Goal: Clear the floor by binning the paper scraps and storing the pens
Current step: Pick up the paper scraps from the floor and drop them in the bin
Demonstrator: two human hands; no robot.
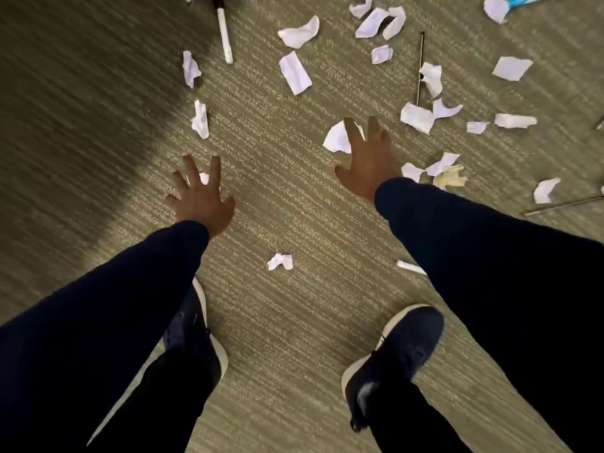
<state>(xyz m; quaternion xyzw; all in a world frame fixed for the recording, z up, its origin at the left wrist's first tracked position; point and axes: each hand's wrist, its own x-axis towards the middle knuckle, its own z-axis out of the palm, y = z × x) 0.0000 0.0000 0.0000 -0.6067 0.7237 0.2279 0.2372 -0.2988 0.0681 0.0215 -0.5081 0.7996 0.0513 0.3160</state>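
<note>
Several torn white paper scraps lie scattered over the carpet, mostly ahead and to the right. My right hand (369, 161) hangs with fingers spread above one scrap (335, 137), holding nothing. My left hand (199, 194) is spread open too, partly hiding a small scrap (204, 178). A white marker (225, 34) lies at the top, left of centre. A thin dark pen (420, 65) lies at the top right, partly under a scrap. Another thin pen (562, 204) shows at the right edge. One small scrap (280, 261) lies between my arms.
The floor is beige striped carpet (277, 338), darker in shadow at the left. My two dark shoes (402, 351) stand at the bottom. A yellowish crumpled scrap (450, 178) lies by my right sleeve. A light blue object (523, 0) peeks in at the top right.
</note>
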